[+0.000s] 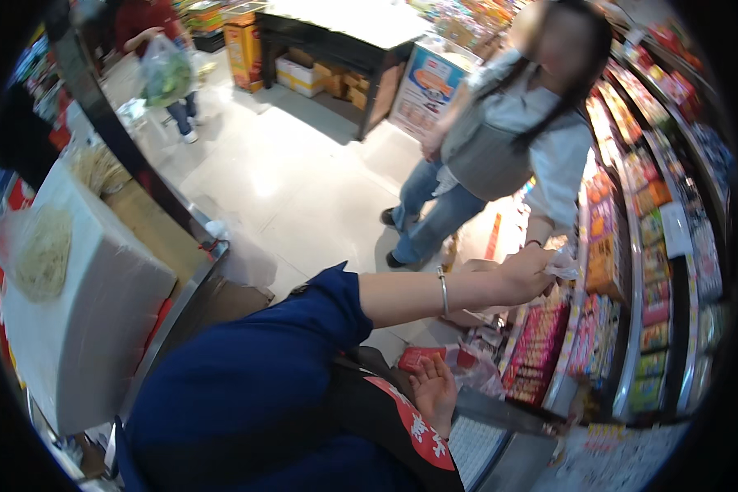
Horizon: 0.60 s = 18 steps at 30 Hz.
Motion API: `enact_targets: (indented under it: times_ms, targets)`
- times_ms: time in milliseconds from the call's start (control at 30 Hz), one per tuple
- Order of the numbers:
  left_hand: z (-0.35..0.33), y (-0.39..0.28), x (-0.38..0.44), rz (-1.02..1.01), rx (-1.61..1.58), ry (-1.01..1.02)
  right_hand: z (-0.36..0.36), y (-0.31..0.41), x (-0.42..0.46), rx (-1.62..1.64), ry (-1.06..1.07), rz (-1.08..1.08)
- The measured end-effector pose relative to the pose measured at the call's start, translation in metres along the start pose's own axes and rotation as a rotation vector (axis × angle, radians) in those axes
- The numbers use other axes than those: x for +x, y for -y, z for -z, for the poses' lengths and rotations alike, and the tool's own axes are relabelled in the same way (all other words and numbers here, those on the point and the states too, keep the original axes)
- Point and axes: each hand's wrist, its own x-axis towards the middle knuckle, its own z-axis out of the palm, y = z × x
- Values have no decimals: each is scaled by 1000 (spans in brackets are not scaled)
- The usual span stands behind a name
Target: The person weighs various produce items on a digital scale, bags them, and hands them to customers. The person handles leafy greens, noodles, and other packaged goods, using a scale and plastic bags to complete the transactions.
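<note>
My left arm, in a rolled blue sleeve with a metal bangle at the wrist, reaches out to the right. My left hand (526, 277) is closed at a crumpled piece of clear plastic, apparently a bag (564, 264). Right beside it is the wrist of another person, wearing a dark band; that person's fingers are mostly hidden behind my hand. My right hand (435, 390) is held before my black apron (375, 424), palm showing, fingers spread, nothing in it. Close to its fingertips lie a red package (419, 357) and a thin plastic bag (483, 372).
A person (504, 135) in a light shirt and jeans stands facing me. Packed snack shelves (615, 258) curve along the right. A white foam box (92, 307) carries a bag of pale food (43, 252). Farther off, someone holds a plastic bag of greens (167, 74) near a dark-framed table (344, 24).
</note>
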Motion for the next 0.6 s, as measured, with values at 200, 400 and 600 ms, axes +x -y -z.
enact_targets:
  times_ms: [200, 400, 600]
  targets:
    - [81, 28, 16, -345, 222, -478, -3, 10, 41, -53, 44, -73]
    - [148, 15, -4, -261, 16, -595, -17, 8, 71, -62, 55, -223]
    - [181, 32, -100, 99, 117, -691, -21, 7, 78, -138, 26, -265]
